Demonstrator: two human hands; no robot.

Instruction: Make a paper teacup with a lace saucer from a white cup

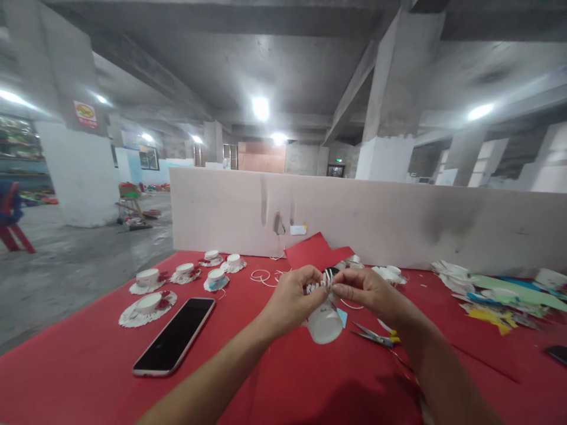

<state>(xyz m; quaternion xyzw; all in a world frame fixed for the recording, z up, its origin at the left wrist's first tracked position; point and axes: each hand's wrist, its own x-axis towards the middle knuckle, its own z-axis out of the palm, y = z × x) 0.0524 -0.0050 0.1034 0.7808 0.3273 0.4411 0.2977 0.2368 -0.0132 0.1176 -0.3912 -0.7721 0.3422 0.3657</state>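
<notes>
A white paper cup (326, 330) is held over the table, its round end tipped down toward me. Its upper edge is cut into narrow strips. My left hand (297, 292) is closed on the cup's left side, thumb and fingers at the strips. With thumb and forefinger, my right hand (361, 290) pinches at the strips from the right; the fingertips partly hide them. Just below my right hand lie scissors (376, 337) with yellow handles, blades apart. A small light-blue paper piece (342, 317) shows beside the cup.
Several small white hat-shaped cup pieces (148, 303) with frilled brims stand on the red table (248, 378) at left, behind a phone (175, 339). Red paper (314, 251) and white cord (260, 276) lie at the back before a pale board (230, 206). Paper scraps (491, 316) cover the right.
</notes>
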